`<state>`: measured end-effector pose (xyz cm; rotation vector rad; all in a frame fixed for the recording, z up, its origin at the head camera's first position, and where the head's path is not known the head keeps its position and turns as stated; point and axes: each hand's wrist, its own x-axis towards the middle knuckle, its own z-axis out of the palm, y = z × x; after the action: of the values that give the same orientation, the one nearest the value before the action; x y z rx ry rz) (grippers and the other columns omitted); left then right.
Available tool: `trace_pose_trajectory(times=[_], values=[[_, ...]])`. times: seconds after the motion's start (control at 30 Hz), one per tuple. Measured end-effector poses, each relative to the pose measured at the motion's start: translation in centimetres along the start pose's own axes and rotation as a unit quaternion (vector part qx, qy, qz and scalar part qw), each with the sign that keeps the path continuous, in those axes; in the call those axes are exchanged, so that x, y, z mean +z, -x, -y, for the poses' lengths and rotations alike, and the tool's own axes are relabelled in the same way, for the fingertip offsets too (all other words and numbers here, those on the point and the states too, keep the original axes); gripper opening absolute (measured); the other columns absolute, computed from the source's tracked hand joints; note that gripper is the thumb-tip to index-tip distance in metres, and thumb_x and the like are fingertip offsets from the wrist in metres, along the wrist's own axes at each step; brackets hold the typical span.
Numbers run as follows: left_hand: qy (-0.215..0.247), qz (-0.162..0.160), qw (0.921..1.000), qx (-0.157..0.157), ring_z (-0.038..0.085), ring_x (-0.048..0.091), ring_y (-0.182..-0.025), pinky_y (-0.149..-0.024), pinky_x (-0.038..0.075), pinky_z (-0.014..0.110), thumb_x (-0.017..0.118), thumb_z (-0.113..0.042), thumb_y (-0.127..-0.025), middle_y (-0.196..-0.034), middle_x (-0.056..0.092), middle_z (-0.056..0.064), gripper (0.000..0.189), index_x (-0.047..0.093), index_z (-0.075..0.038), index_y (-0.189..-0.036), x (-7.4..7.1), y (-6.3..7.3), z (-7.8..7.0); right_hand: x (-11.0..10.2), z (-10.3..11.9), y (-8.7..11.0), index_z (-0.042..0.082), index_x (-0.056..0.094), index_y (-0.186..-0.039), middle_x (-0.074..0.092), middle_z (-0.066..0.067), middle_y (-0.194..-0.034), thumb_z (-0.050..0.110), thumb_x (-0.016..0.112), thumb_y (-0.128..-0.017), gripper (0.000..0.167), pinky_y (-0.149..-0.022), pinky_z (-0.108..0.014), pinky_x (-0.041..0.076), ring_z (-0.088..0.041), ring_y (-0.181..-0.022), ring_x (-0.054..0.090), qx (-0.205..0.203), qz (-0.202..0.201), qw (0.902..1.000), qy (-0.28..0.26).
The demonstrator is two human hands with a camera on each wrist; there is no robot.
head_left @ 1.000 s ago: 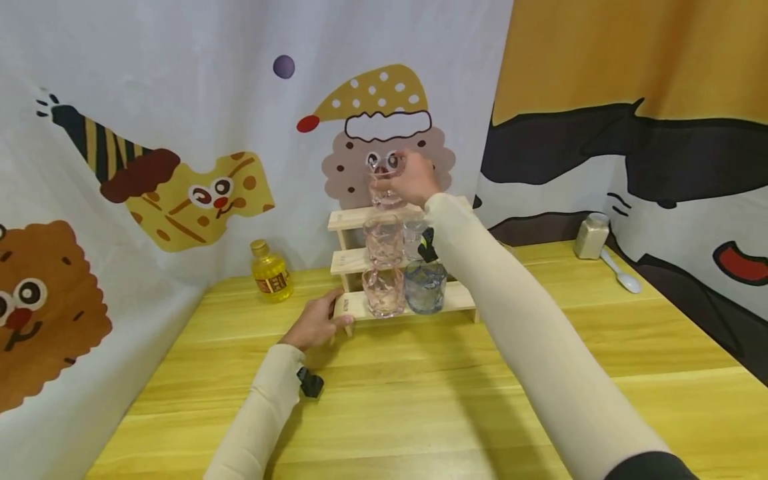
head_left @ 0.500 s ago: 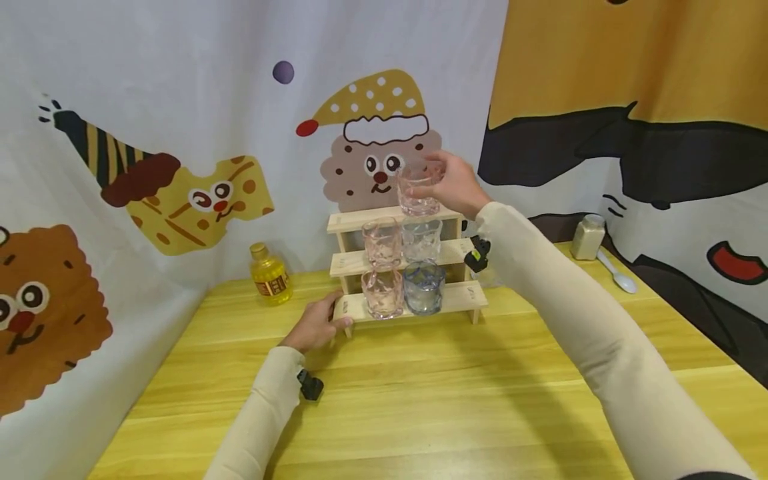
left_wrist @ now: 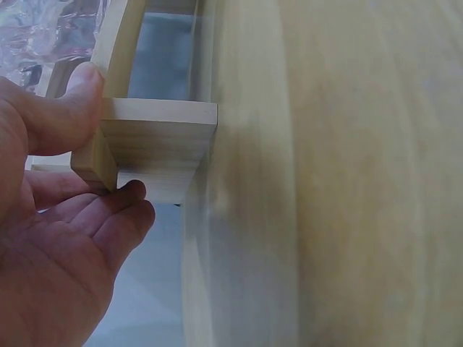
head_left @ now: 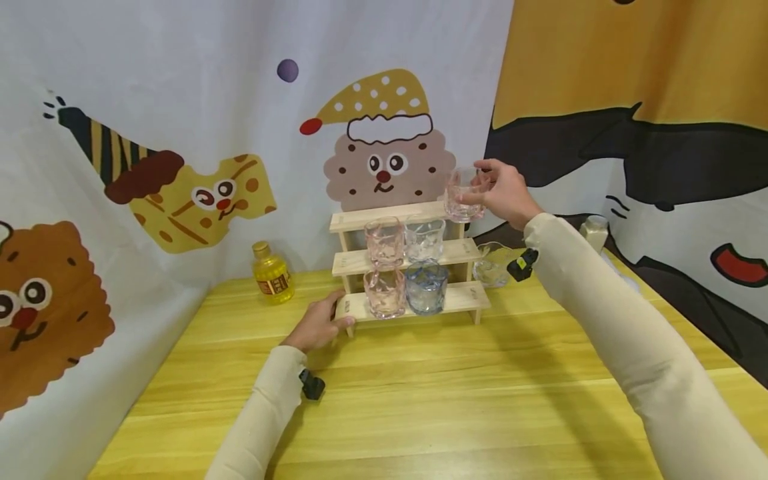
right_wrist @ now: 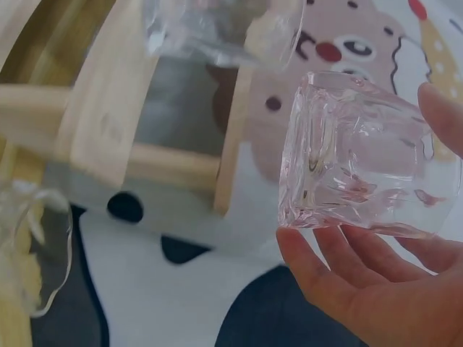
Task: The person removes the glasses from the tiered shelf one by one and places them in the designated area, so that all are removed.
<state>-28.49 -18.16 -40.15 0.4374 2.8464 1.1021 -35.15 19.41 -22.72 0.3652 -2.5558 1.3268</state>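
My right hand (head_left: pixel 505 193) grips a pale pink glass (head_left: pixel 462 195) between thumb and fingers, at the right end of the top tier of a wooden stepped rack (head_left: pixel 390 217). In the right wrist view the pink glass (right_wrist: pixel 362 159) shows a rippled surface. My left hand (head_left: pixel 318 323) pinches the left end of the rack's lowest tier, thumb on top and fingers beneath, as the left wrist view of the rack (left_wrist: pixel 159 137) shows. Two pink glasses, an upper one (head_left: pixel 385 243) and a lower one (head_left: pixel 385 293), stand beside a clear glass (head_left: pixel 425 240) and a blue glass (head_left: pixel 427 288).
Left of the rack stands a small bottle of yellow oil (head_left: pixel 272 273). A clear glass vessel (head_left: pixel 493 267) sits behind the rack's right end. Farther right is a jar (head_left: pixel 594 231), partly behind my right sleeve. A printed curtain (head_left: pixel 216 80) hangs behind the table (head_left: pixel 384 400).
My right hand has carried the pink glass rightward, from above the middle of the top tier to its right end. The left hand has stayed on the rack.
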Motion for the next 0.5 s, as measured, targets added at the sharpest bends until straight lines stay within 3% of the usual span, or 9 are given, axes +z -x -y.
trace_pose_trajectory(times=[0.17,0.5], values=[[-0.002,-0.001,1.0000,-0.002,0.033,0.063,-0.125,-0.103,0.053,0.047,0.063,-0.021,-0.100,-0.139,0.060,0.023,0.064,0.035,-0.001,-0.154,0.0,0.0,-0.1,-1.2,-1.6,0.6,0.008,0.034,-0.156,0.052,-0.020,-0.137,0.033,0.077,-0.090,0.082,-0.094,-0.042,0.047,-0.030,-0.116,0.053,0.018,-0.005,0.9998,0.005],[0.001,0.000,1.0000,-0.009,0.034,0.061,-0.127,-0.105,0.051,0.049,0.064,-0.022,-0.100,-0.141,0.059,0.023,0.066,0.033,-0.002,-0.155,-0.1,0.2,-0.1,-3.0,-4.8,1.5,0.007,0.030,-0.157,0.051,-0.022,-0.137,0.035,0.077,-0.089,0.087,-0.093,-0.045,0.049,-0.035,-0.121,0.053,0.041,-0.014,0.9989,0.016]])
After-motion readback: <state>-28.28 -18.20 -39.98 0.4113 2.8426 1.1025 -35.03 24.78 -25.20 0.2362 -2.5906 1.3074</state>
